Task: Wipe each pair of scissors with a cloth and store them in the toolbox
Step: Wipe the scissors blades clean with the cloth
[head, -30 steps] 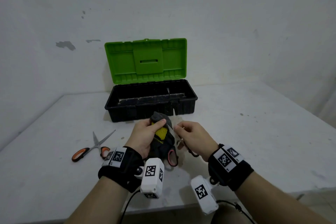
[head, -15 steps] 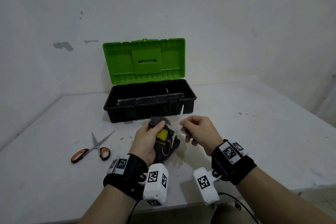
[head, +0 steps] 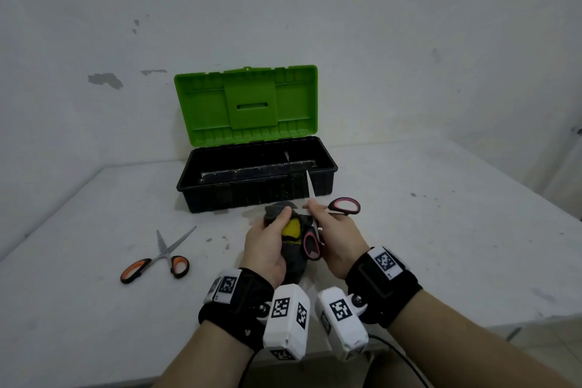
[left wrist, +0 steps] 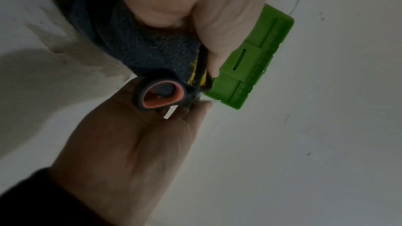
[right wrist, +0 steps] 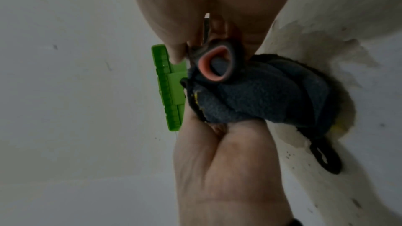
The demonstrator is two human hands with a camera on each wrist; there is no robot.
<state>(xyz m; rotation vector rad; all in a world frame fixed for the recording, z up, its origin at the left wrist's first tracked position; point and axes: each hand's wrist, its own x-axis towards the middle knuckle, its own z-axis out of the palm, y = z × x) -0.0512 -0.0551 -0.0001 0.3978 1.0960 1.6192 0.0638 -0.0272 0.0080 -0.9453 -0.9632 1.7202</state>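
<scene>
My left hand [head: 267,241] grips a bunched dark grey cloth [head: 291,257] with a yellow patch, just in front of the toolbox [head: 220,195]. My right hand [head: 330,230] pinches a pair of pink-handled scissors [head: 345,206] near the pivot, spread wide open. One blade points up at the toolbox's front wall; the other is buried in the cloth. In the left wrist view one pink handle loop [left wrist: 162,94] lies against the cloth [left wrist: 139,40]. The same loop [right wrist: 217,64] and cloth [right wrist: 272,95] show in the right wrist view. The black toolbox stands with its green lid [head: 245,104] up.
A second pair of scissors [head: 160,257] with orange handles lies partly spread on the white table [head: 441,230] to the left of my hands. A wall stands close behind the toolbox. The table's near edge runs just under my wrists.
The pink-handled scissors have spread wider and turned: one handle loop has swung out to the right of my right hand. Both hands have shifted slightly towards the toolbox.
</scene>
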